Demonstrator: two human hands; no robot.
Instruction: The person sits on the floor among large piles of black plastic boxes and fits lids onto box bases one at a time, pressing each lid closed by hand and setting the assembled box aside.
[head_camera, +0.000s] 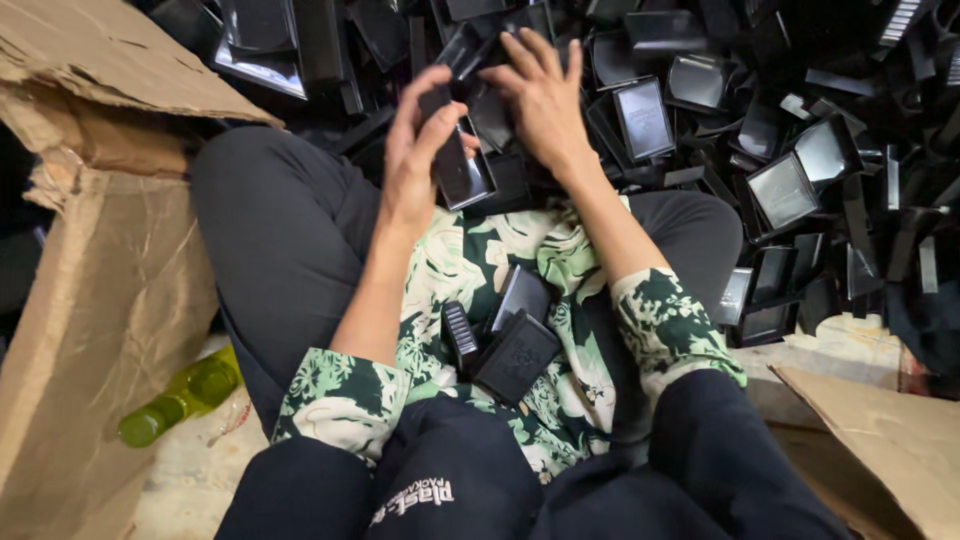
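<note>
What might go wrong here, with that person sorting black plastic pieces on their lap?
1. The loose black parts resting on the lap could slide off when a leg shifts.
2. The left hand grips a glossy piece mostly by the fingers; it may slip.
3. The heaped pile beside the right hand could slump onto the legs.

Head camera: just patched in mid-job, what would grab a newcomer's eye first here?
A big heap of glossy black plastic cases fills the top and right of the view. In the middle, the left hand grips one black case while the right hand reaches into the heap beside it. A few more black pieces lie in the lap on green floral cloth, with a torn cardboard box and a green bottle at left.
</note>
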